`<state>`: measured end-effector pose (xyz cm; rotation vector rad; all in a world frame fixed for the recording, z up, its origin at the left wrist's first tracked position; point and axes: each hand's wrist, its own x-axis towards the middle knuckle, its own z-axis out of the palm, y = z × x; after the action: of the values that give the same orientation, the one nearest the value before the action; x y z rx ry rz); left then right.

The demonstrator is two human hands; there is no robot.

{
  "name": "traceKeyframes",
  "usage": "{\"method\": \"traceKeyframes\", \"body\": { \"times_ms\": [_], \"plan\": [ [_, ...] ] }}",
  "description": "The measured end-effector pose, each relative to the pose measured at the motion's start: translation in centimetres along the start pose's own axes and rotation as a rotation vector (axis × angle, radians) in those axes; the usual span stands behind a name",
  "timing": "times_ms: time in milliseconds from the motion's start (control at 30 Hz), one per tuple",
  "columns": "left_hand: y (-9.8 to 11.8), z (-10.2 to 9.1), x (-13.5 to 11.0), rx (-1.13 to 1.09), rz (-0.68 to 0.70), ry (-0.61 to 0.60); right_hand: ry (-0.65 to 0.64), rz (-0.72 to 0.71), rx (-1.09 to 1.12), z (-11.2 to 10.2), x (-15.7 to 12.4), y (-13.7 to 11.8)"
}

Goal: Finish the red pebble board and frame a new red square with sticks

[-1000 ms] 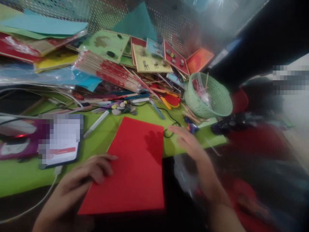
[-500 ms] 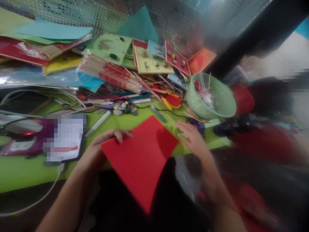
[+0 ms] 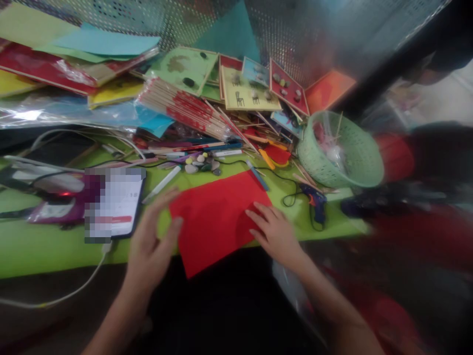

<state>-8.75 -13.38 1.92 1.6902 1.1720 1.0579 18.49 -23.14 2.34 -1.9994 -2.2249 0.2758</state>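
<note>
A red sheet of paper or card (image 3: 218, 222) lies on the green tabletop (image 3: 44, 259), its near corner reaching past the front edge. My left hand (image 3: 153, 241) is beside the sheet's left edge, thumb and fingers apart; whether it touches the sheet I cannot tell. Over the right part of the sheet, my right hand (image 3: 273, 231) rests with fingers spread on the red surface. Beyond the sheet's far edge are a capped marker (image 3: 257, 176) and a small heap of pebbles (image 3: 203, 163).
To the left lies a phone (image 3: 120, 207) with a white cable. A glue gun (image 3: 315, 204) and a green basket (image 3: 343, 158) stand to the right. Behind are bundled wooden sticks (image 3: 185, 108), small framed pebble pictures (image 3: 247, 88) and stacked coloured sheets (image 3: 111, 39).
The red sheet has gone from tilted in my left hand to lying on the table. My left hand has let it go, and my right hand has moved left onto it.
</note>
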Motion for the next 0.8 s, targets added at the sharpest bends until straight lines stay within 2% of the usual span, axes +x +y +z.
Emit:
{"method": "traceKeyframes", "body": {
  "times_ms": [67,100,133,267,433,600,800],
  "plan": [
    [-0.5,0.6,-1.3,0.265,0.111,-0.324,-0.018,-0.027,0.025,-0.7,0.4,-0.4],
    [-0.8,1.0,-1.8,0.376,0.163,-0.409,-0.018,-0.036,0.038,-1.1,0.7,-0.4],
    [-1.1,1.5,-2.0,0.472,0.213,-0.443,-0.006,-0.039,0.042,-1.5,1.2,-0.2],
    [-2.0,2.5,-1.7,0.652,0.333,-0.502,0.111,0.035,-0.068,-2.5,4.0,1.9],
    [-2.6,1.7,0.1,0.630,0.380,-0.584,0.097,0.072,-0.197,-2.2,6.5,4.5],
    [-2.8,1.3,1.3,0.606,0.406,-0.632,0.145,0.170,-0.267,-1.9,6.8,6.5],
    [-2.1,1.5,1.4,0.617,0.385,-0.653,0.175,0.087,-0.230,-2.8,6.8,7.2]
  ]
}}
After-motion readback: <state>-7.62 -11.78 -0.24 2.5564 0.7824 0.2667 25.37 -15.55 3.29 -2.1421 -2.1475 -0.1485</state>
